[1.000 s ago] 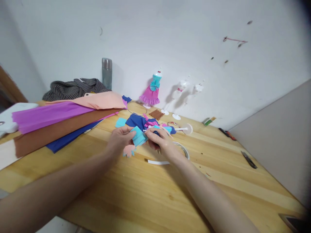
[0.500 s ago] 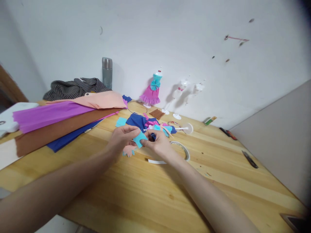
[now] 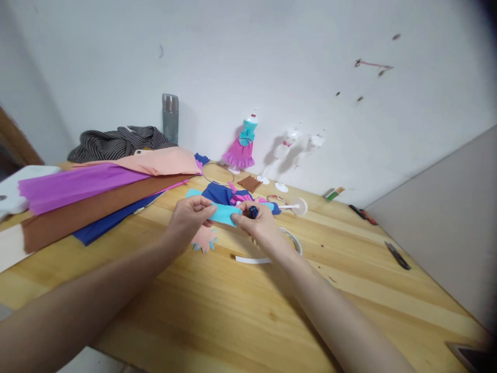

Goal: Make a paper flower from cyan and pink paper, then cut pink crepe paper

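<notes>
A strip of light-blue crepe paper (image 3: 224, 214) stretches between my two hands above the table. The fingers of my left hand (image 3: 192, 215) pinch its left end. Its right end is pinched by the thumb and fingers of my right hand (image 3: 256, 220). A dark blue rounded piece (image 3: 253, 212) also shows within the right hand; its kind cannot be made out. Below the strip lies a peach and light-blue paper flower shape (image 3: 204, 239). Just behind the hands, partly covered, is a small dress form lying down (image 3: 298, 206), with blue and pink paper around it.
Sheets of coloured crepe paper (image 3: 89, 186) lie at left, before a striped cloth (image 3: 116, 142) and a flask (image 3: 170, 119). Standing dress forms (image 3: 243, 150) line the wall. A tape roll (image 3: 295, 239) sits by my right wrist; a utility knife (image 3: 397, 255) lies far right.
The light-blue paper has gone from a small folded piece to a longer strip. My hands have moved slightly apart and up, baring more of the paper flower shape.
</notes>
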Demonstrator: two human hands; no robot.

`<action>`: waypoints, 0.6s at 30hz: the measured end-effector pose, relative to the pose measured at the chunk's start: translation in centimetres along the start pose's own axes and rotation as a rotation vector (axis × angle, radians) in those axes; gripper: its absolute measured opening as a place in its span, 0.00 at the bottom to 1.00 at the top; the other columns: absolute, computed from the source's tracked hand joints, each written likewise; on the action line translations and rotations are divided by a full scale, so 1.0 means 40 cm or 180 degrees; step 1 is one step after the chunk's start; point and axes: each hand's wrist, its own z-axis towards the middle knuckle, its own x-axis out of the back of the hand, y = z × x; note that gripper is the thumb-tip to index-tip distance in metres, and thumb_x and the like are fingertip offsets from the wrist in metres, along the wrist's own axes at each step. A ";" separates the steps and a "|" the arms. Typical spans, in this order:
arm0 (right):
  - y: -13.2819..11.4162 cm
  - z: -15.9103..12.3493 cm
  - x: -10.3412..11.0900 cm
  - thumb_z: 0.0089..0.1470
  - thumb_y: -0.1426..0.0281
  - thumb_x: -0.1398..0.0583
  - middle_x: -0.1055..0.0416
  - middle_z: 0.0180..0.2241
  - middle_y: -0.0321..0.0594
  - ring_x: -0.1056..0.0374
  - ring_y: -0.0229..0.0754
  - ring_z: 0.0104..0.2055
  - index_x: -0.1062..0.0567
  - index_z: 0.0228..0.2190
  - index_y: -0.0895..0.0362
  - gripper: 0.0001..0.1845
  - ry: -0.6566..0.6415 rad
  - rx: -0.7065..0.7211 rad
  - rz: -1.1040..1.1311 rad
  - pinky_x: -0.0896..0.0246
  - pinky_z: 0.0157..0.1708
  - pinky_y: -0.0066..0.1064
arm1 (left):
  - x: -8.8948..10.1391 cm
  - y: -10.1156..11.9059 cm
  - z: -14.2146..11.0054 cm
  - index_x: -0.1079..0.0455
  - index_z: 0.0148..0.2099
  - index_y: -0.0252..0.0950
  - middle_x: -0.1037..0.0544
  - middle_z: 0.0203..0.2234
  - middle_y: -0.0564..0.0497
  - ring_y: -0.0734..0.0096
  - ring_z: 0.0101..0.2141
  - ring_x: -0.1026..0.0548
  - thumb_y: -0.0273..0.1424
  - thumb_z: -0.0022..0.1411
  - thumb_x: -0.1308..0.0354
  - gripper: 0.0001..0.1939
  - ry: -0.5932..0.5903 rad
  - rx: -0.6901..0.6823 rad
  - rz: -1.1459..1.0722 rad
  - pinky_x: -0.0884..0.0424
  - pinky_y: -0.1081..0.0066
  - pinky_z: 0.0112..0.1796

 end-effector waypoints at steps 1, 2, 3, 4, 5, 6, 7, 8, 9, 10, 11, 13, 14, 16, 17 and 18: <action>0.000 0.001 0.000 0.40 0.64 0.38 0.43 0.13 0.28 0.51 0.31 0.16 0.33 0.20 0.55 0.09 0.0059 0.0007 0.0043 0.58 0.17 0.27 | 0.001 0.000 0.001 0.30 0.26 0.32 0.28 0.13 0.55 0.78 0.16 0.32 0.34 0.41 0.33 0.12 -0.0002 -0.0049 0.0023 0.35 0.77 0.21; -0.001 0.002 -0.001 0.39 0.64 0.38 0.43 0.13 0.28 0.51 0.31 0.16 0.32 0.20 0.56 0.09 0.0121 0.0010 0.0082 0.58 0.16 0.27 | 0.001 0.001 0.001 0.30 0.26 0.32 0.28 0.13 0.55 0.78 0.16 0.32 0.34 0.41 0.33 0.12 -0.0012 -0.0090 0.0042 0.35 0.77 0.21; -0.001 0.002 -0.001 0.39 0.65 0.38 0.44 0.13 0.28 0.52 0.31 0.15 0.32 0.20 0.56 0.09 0.0185 0.0011 0.0130 0.59 0.16 0.27 | 0.001 0.002 0.001 0.30 0.26 0.32 0.27 0.13 0.54 0.78 0.16 0.31 0.34 0.42 0.33 0.12 -0.0031 -0.0121 0.0067 0.35 0.77 0.21; -0.001 0.003 -0.001 0.38 0.65 0.37 0.44 0.13 0.27 0.52 0.30 0.15 0.31 0.20 0.56 0.09 0.0243 0.0009 0.0187 0.59 0.16 0.26 | 0.002 0.003 0.001 0.30 0.26 0.32 0.27 0.13 0.54 0.77 0.16 0.31 0.34 0.42 0.33 0.12 -0.0043 -0.0150 0.0091 0.35 0.77 0.21; -0.001 0.004 -0.001 0.38 0.65 0.37 0.45 0.12 0.27 0.53 0.30 0.15 0.31 0.20 0.56 0.09 0.0288 -0.0003 0.0252 0.60 0.15 0.26 | 0.002 0.004 0.002 0.31 0.26 0.32 0.27 0.13 0.54 0.77 0.16 0.31 0.34 0.43 0.33 0.12 -0.0057 -0.0175 0.0109 0.35 0.77 0.21; 0.000 0.005 0.000 0.38 0.65 0.37 0.46 0.12 0.26 0.54 0.30 0.15 0.31 0.21 0.56 0.09 0.0316 -0.0022 0.0323 0.61 0.15 0.26 | 0.003 0.005 0.002 0.31 0.26 0.32 0.27 0.13 0.54 0.77 0.16 0.31 0.34 0.43 0.34 0.12 -0.0075 -0.0195 0.0122 0.35 0.77 0.21; 0.001 0.006 0.001 0.37 0.65 0.36 0.46 0.11 0.26 0.54 0.30 0.14 0.30 0.21 0.56 0.09 0.0329 -0.0049 0.0399 0.62 0.15 0.26 | 0.004 0.006 0.003 0.31 0.26 0.32 0.28 0.13 0.54 0.76 0.16 0.31 0.34 0.43 0.34 0.12 -0.0106 -0.0203 0.0128 0.35 0.77 0.21; 0.003 0.008 0.002 0.37 0.64 0.36 0.46 0.11 0.26 0.54 0.29 0.14 0.30 0.21 0.56 0.10 0.0325 -0.0079 0.0479 0.62 0.14 0.26 | 0.005 0.007 0.004 0.31 0.26 0.32 0.28 0.13 0.54 0.76 0.16 0.31 0.34 0.43 0.33 0.12 -0.0142 -0.0202 0.0117 0.35 0.77 0.21; 0.005 0.010 0.003 0.37 0.64 0.35 0.46 0.11 0.26 0.54 0.29 0.14 0.30 0.21 0.56 0.11 0.0317 -0.0106 0.0565 0.62 0.14 0.26 | 0.006 0.007 0.005 0.31 0.26 0.32 0.28 0.13 0.54 0.76 0.16 0.31 0.34 0.43 0.33 0.12 -0.0187 -0.0195 0.0085 0.35 0.77 0.21; 0.007 0.012 0.004 0.36 0.63 0.35 0.45 0.11 0.25 0.54 0.29 0.13 0.30 0.21 0.56 0.11 0.0299 -0.0126 0.0653 0.63 0.14 0.26 | 0.008 0.007 0.006 0.31 0.27 0.32 0.27 0.13 0.54 0.76 0.16 0.31 0.33 0.42 0.32 0.13 -0.0239 -0.0181 0.0034 0.34 0.76 0.21; 0.009 0.014 0.005 0.36 0.63 0.35 0.45 0.11 0.25 0.55 0.28 0.13 0.30 0.21 0.57 0.12 0.0282 -0.0133 0.0744 0.63 0.14 0.26 | 0.009 0.008 0.007 0.31 0.27 0.32 0.27 0.14 0.54 0.76 0.17 0.30 0.33 0.42 0.32 0.13 -0.0298 -0.0161 -0.0033 0.34 0.76 0.22; 0.012 0.016 0.007 0.36 0.63 0.34 0.45 0.12 0.25 0.55 0.28 0.13 0.29 0.22 0.57 0.13 0.0253 -0.0147 0.0925 0.64 0.14 0.25 | 0.011 0.010 0.009 0.31 0.28 0.32 0.26 0.15 0.53 0.76 0.18 0.29 0.33 0.41 0.31 0.14 -0.0394 -0.0123 -0.0180 0.33 0.76 0.23; 0.012 0.017 0.007 0.36 0.63 0.34 0.45 0.12 0.25 0.55 0.28 0.13 0.29 0.23 0.57 0.13 0.0244 -0.0163 0.1012 0.65 0.14 0.25 | 0.012 0.011 0.009 0.31 0.29 0.32 0.26 0.16 0.53 0.75 0.18 0.29 0.32 0.41 0.31 0.15 -0.0437 -0.0089 -0.0230 0.33 0.75 0.24; 0.013 0.015 0.007 0.36 0.64 0.34 0.44 0.12 0.25 0.55 0.27 0.13 0.29 0.23 0.58 0.13 0.0219 -0.0210 0.1140 0.65 0.14 0.25 | 0.012 0.012 0.008 0.30 0.30 0.31 0.25 0.17 0.53 0.75 0.20 0.28 0.32 0.40 0.30 0.16 -0.0532 0.0014 -0.0277 0.33 0.75 0.24; 0.012 0.014 0.006 0.36 0.64 0.33 0.44 0.12 0.25 0.55 0.27 0.13 0.29 0.23 0.58 0.13 0.0207 -0.0226 0.1163 0.65 0.14 0.25 | 0.013 0.011 0.007 0.30 0.31 0.31 0.25 0.18 0.52 0.75 0.20 0.28 0.33 0.40 0.30 0.16 -0.0613 0.0075 -0.0296 0.33 0.75 0.25; 0.011 0.012 0.005 0.36 0.64 0.33 0.44 0.12 0.25 0.55 0.27 0.13 0.30 0.23 0.57 0.13 0.0186 -0.0227 0.1155 0.65 0.14 0.25 | 0.014 0.010 0.007 0.29 0.31 0.31 0.25 0.19 0.52 0.75 0.21 0.28 0.34 0.41 0.30 0.16 -0.0720 0.0141 -0.0320 0.33 0.75 0.25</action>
